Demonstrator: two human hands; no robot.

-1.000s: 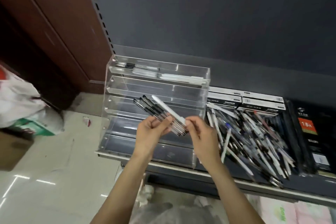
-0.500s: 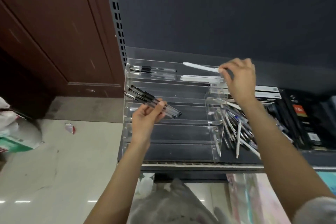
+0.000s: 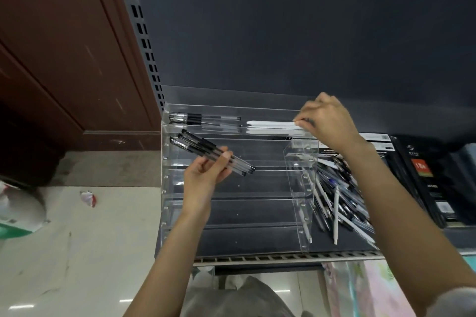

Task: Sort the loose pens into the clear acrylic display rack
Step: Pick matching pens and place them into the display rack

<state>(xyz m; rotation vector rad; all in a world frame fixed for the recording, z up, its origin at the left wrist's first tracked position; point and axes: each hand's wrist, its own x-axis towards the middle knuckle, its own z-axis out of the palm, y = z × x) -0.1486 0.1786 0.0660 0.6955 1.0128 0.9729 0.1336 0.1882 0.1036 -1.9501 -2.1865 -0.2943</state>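
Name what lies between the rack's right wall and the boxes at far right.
Head view: a pile of loose pens on the shelf.

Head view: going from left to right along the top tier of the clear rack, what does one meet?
Black-capped clear pens → white pens → right hand pinching a white pen's end.

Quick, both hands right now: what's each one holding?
Left hand: grips a bundle of black-capped pens.
Right hand: pinches the end of a white pen at the rack's top tier.
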